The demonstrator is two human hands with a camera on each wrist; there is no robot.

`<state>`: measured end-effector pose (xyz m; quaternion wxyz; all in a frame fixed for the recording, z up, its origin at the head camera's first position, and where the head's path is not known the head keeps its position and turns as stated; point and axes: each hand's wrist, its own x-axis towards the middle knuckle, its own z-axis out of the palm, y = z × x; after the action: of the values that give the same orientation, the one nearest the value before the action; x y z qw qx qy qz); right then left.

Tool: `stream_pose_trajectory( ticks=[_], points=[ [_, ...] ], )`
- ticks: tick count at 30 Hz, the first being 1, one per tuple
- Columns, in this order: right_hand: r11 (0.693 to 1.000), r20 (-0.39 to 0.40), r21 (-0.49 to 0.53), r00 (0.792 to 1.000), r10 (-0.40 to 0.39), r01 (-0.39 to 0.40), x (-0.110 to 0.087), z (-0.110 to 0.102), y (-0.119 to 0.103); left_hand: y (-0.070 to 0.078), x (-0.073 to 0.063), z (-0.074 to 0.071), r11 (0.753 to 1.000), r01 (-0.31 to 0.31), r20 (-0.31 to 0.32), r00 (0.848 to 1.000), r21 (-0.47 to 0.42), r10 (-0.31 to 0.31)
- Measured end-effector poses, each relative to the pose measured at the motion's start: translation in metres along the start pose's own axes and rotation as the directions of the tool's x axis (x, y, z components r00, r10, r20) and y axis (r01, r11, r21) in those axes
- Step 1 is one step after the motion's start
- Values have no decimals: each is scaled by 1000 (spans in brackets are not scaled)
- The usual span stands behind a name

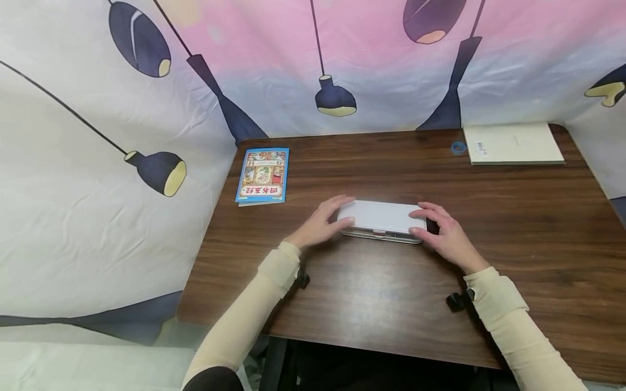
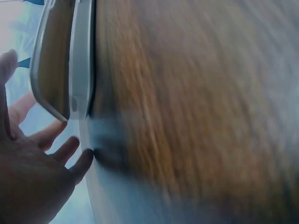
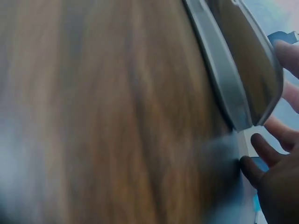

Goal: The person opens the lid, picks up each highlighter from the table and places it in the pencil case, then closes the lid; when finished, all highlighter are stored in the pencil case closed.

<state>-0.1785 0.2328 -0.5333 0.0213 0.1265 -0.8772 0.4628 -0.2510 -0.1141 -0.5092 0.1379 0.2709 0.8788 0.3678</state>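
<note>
A flat white case lies on the brown wooden table, its hinged lid raised a little along the near edge. In the left wrist view the lid's brown, shiny inner face tilts up from the grey base. My left hand is at the case's left end, thumb by the near corner and relaxed fingers toward the far corner. At the right end, my right hand mirrors this, fingertips over the lid. Both wrist views show the fingers spread around the lid's corners. The contents are mostly hidden.
A blue-edged picture booklet lies at the back left, over a pale sheet. Toward the back right are a cream-coloured flat box or book and a blue tape ring. Behind the table hangs a lamp-patterned curtain.
</note>
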Motion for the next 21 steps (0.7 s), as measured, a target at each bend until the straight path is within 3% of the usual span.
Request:
stream_pose_trajectory(
  ticks=[5,9,21],
  points=[
    [994,103,-105,994,37,-26,2,-1,4,-5,-2,-3,998,37,61,997,49,-40],
    [990,146,-139,988,55,-35,6,-2,7,-7,-3,-3,997,58,75,995,60,-62],
    [990,159,-139,986,47,-25,9,-6,11,-12,-1,1,997,56,50,997,62,-59]
  ],
)
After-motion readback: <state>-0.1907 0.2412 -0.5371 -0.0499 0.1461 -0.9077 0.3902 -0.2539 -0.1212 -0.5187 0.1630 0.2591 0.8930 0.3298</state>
